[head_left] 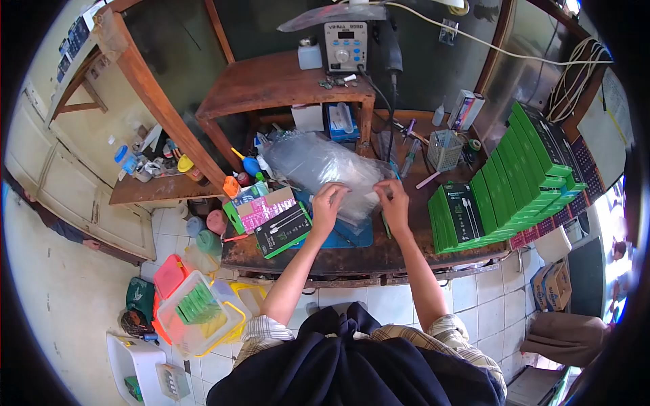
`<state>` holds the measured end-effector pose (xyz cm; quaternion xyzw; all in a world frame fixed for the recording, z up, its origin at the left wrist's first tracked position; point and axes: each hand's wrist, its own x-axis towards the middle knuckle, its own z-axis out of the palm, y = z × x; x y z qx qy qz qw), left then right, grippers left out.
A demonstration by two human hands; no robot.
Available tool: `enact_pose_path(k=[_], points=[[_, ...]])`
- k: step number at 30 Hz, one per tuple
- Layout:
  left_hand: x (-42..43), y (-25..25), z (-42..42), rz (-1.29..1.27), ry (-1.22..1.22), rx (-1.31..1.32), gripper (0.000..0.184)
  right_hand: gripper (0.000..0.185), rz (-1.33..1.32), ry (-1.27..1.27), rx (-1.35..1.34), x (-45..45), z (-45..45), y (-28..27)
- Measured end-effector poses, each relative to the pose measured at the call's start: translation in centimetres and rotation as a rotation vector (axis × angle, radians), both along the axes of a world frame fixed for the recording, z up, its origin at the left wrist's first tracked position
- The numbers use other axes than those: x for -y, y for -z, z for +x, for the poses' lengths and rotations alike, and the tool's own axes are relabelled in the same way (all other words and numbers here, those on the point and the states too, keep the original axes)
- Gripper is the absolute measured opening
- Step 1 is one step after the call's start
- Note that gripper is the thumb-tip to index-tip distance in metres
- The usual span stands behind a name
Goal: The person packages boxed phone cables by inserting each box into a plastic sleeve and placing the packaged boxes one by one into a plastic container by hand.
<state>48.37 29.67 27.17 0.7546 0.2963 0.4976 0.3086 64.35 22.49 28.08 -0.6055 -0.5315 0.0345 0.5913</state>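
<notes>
Sitting just left of the blue mat point(363, 236), a cable box point(284, 230) lies slantwise, face up, with a pink-patterned packet point(265, 211) behind it. Next comes the left hand point(328, 207), above the mat's left part, its thumb and fingertips drawn into a narrow pinch on the near edge of the clear plastic point(308, 159). That plastic lies mostly beyond the mat; its long axis runs slantwise, from the far left down to the near right, where its end overhangs the mat. So the bulk of it stretches ahead of the left hand and off to its left, making that hand the nearer one to its middle. The right hand point(395, 207), at the mat's right side, reaches only the plastic's right end, thumb and fingers also closed narrowly on the film; how many layers either pinch takes, I cannot tell. Well right of the mat stand the stacked green boxes point(501, 193).
</notes>
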Motion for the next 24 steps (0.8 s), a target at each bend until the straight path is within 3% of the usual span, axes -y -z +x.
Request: enact_pose_path(k=[2, 5, 7, 11, 13, 15, 19, 21, 23, 24], points=[[-0.7, -1.2, -0.6, 0.113, 0.018, 0.031, 0.011, 0.009, -0.004, -0.033, -0.028, -0.4, -0.4, -2.8], [0.0, -3.9, -1.8, -0.021, 0.058, 0.118, 0.016, 0.008, 0.035, -0.072, 0.023, 0.1, -1.6, -6.6], [0.6, -5.8, -2.4, -0.313, 0.213, 0.338, 0.017, 0.007, 0.034, -0.101, -0.041, 0.9, -3.2, -9.1], [1.1, -8.8, -5.0, -0.466, 0.435, 0.546, 0.040, 0.007, 0.010, -0.063, -0.119, 2.1, -6.5, -12.1], [1.3, -10.2, -7.2, -0.415, 0.505, 0.512, 0.051, 0.009, 0.008, -0.034, -0.096, 2.6, -8.5, -12.9], [1.7, -11.1, -9.6, -0.399, 0.514, 0.454, 0.042, 0.010, -0.008, -0.054, 0.008, 2.9, -10.4, -12.8], [-0.8, -7.7, -13.6, -0.352, 0.516, 0.313, 0.027, 0.012, -0.061, -0.052, -0.039, 3.0, -14.0, -10.7], [-1.8, -5.9, -15.0, -0.271, 0.354, 0.193, 0.010, 0.012, -0.128, -0.060, -0.071, 3.1, -15.4, -9.4], [-2.1, -5.2, -16.1, -0.290, 0.267, 0.197, 0.007, 0.020, 0.002, -0.009, 0.110, 2.7, -17.2, -8.4], [-2.2, -5.3, -16.7, -0.305, 0.230, 0.252, 0.008, 0.031, -0.072, -0.051, 0.103, 2.8, -17.6, -7.8]])
